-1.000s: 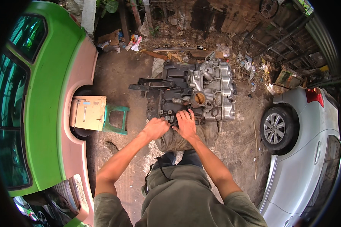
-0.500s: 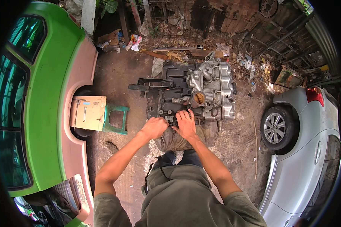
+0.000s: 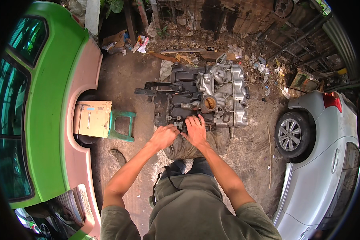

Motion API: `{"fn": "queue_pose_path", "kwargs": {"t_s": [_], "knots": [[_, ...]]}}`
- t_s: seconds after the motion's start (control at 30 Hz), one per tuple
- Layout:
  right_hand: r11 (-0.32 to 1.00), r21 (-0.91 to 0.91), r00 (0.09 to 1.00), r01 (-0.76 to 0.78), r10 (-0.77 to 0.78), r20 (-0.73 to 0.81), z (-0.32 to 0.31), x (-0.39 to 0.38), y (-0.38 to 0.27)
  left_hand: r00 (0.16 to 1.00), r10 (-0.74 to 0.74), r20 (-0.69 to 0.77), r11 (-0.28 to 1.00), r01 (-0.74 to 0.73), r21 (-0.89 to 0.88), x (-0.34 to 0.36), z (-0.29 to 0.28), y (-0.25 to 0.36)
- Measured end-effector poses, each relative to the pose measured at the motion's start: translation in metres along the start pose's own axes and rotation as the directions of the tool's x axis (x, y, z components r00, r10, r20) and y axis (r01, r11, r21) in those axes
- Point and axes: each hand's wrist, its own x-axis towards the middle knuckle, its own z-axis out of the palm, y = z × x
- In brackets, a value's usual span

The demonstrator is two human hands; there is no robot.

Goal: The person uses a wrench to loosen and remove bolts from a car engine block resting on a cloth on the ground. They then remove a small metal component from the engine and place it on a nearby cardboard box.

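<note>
Green vehicle [image 3: 54, 104] well off to my left, silver car [image 3: 308, 196] to my right. Engine [image 3: 206, 86] lies between them, directly ahead of me. Right grip [image 3: 196, 130]: partly open, fingers forward and slightly apart, laid on the engine's dark near side; whether they pinch anything, I cannot tell. Left grip [image 3: 165, 136]: closed, fingers curled in at the near left edge; contents, if any, hidden. Dark fitting [image 3: 183, 129] between both grips.

An engine [image 3: 206, 86] between cars [image 3: 308, 188] shows a repair yard [image 3: 250, 160].
</note>
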Motion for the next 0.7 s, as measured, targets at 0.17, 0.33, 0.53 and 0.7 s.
{"fn": "queue_pose_path", "kwargs": {"t_s": [0.17, 0.33, 0.53, 0.7], "knots": [[1.0, 0.008, 1.0, -0.004, 0.004, 0.029, -0.004, 0.0, -0.001, 0.994, -0.065, -0.086, 0.997, 0.062, -0.041, -0.009, 0.003, -0.009], [1.0, 0.014, 0.998, -0.016, 0.015, 0.06, -0.006, 0.0, -0.001, 0.972, -0.214, -0.096, 0.977, 0.211, -0.039, -0.034, 0.028, -0.04], [1.0, -0.006, 1.0, 0.002, -0.002, 0.022, -0.003, 0.001, 0.0, 0.9, -0.437, -0.007, 0.889, 0.43, -0.157, -0.043, 0.095, -0.055], [1.0, -0.009, 1.0, 0.001, -0.001, 0.015, -0.002, 0.001, 0.0, 0.746, -0.665, -0.023, 0.682, 0.595, -0.425, -0.036, 0.153, -0.052]]}}
